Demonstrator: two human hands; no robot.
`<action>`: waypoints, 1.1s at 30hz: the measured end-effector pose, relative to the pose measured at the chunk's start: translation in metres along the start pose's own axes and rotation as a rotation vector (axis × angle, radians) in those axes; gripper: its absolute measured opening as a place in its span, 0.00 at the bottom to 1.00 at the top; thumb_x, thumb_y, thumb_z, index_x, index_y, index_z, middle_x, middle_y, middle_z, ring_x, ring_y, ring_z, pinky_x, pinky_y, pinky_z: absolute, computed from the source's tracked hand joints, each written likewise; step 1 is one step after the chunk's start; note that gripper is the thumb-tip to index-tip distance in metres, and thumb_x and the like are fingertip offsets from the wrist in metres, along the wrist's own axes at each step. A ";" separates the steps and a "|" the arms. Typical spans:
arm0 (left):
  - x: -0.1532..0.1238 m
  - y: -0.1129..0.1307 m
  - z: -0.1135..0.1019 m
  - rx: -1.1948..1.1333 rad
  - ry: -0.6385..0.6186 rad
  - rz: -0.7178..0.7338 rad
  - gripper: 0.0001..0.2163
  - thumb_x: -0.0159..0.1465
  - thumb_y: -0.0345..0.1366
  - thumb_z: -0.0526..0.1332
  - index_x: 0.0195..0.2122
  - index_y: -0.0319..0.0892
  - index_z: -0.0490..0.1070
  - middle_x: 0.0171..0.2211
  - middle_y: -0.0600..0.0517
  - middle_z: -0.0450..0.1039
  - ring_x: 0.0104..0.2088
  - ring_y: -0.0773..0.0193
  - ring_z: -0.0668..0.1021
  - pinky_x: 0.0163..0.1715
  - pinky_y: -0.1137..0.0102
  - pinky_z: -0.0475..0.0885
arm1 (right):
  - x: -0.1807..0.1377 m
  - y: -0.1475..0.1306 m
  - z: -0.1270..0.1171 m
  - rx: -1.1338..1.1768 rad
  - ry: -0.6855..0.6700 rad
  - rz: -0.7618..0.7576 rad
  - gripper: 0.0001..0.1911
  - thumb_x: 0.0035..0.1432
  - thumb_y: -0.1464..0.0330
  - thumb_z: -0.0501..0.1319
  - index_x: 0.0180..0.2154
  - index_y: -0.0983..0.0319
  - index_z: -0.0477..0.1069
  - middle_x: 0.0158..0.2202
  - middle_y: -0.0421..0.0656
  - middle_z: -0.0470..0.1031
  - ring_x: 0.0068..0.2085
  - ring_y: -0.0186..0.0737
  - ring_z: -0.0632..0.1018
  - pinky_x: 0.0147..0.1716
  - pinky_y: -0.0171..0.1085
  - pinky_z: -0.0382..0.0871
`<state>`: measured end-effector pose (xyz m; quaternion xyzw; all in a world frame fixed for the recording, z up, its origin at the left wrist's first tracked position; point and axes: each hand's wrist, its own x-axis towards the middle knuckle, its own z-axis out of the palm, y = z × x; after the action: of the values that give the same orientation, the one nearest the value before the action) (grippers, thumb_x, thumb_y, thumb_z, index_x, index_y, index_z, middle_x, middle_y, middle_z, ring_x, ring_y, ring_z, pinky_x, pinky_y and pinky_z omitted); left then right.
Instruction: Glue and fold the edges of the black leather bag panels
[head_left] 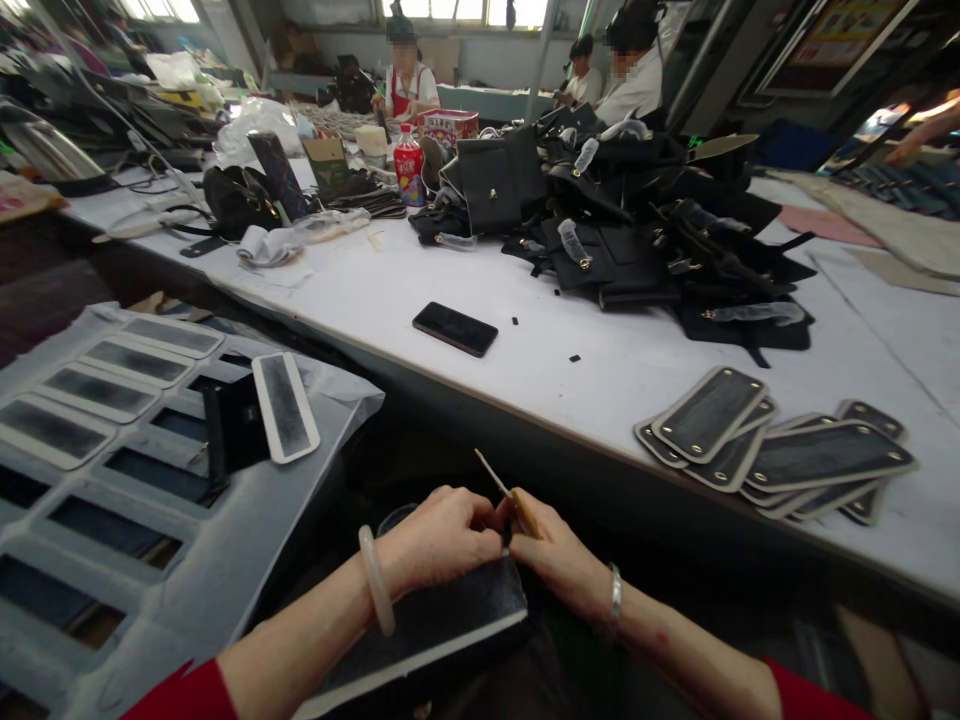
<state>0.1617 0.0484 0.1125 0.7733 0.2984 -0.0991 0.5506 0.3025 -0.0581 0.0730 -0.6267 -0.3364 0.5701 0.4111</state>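
Note:
My left hand (446, 535), with a pale bangle at its wrist, is closed at the far right corner of a dark piece with a light edge strip (457, 620). What its fingertips pinch is hidden. My right hand (559, 555) meets the left one there, its fingers wrapped round a thin tool (525, 515) with a yellowish handle. The tool's narrow light tip points up and to the left; its exact kind cannot be made out. Below both forearms the dark piece lies low, in front of the table edge.
A phone (455, 328) lies on the white table (360, 300). Stacked dark panels with pale borders (832, 455) are at the right, black bags (615, 230) piled behind. At left, a pale sheet (247, 540) bears similar panels (285, 408). Several people sit farther back.

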 end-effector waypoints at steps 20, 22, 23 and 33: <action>-0.156 -0.103 -0.020 -0.486 0.635 -0.016 0.29 0.69 0.53 0.46 0.59 0.34 0.67 0.56 0.41 0.74 0.57 0.54 0.73 0.60 0.62 0.62 | 0.006 -0.011 -0.025 -0.501 -0.215 -0.065 0.33 0.50 0.43 0.62 0.48 0.59 0.69 0.46 0.48 0.76 0.50 0.55 0.75 0.48 0.43 0.69; -0.165 -0.123 0.009 -0.621 0.638 -0.019 0.32 0.70 0.56 0.42 0.58 0.35 0.69 0.54 0.42 0.75 0.54 0.53 0.76 0.58 0.60 0.66 | 0.009 -0.024 -0.024 -0.602 -0.250 -0.117 0.35 0.50 0.42 0.60 0.52 0.58 0.67 0.50 0.49 0.75 0.53 0.58 0.74 0.51 0.45 0.68; -0.166 -0.132 0.024 -0.779 0.626 0.004 0.32 0.69 0.58 0.44 0.55 0.36 0.72 0.52 0.42 0.77 0.53 0.52 0.77 0.58 0.59 0.66 | 0.010 -0.030 -0.019 -0.684 -0.254 -0.133 0.34 0.52 0.41 0.58 0.52 0.57 0.67 0.49 0.49 0.76 0.52 0.58 0.75 0.50 0.46 0.68; -0.164 -0.151 0.066 -1.039 0.811 -0.070 0.28 0.65 0.59 0.54 0.51 0.41 0.76 0.57 0.48 0.73 0.65 0.51 0.62 0.67 0.61 0.51 | 0.044 -0.055 0.092 -1.507 -0.371 -0.576 0.25 0.70 0.53 0.43 0.31 0.59 0.68 0.31 0.47 0.77 0.35 0.50 0.77 0.37 0.45 0.61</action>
<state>-0.0445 -0.0366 0.0473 0.3727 0.5162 0.3392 0.6925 0.2192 0.0173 0.1019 -0.5193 -0.8382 0.1584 -0.0514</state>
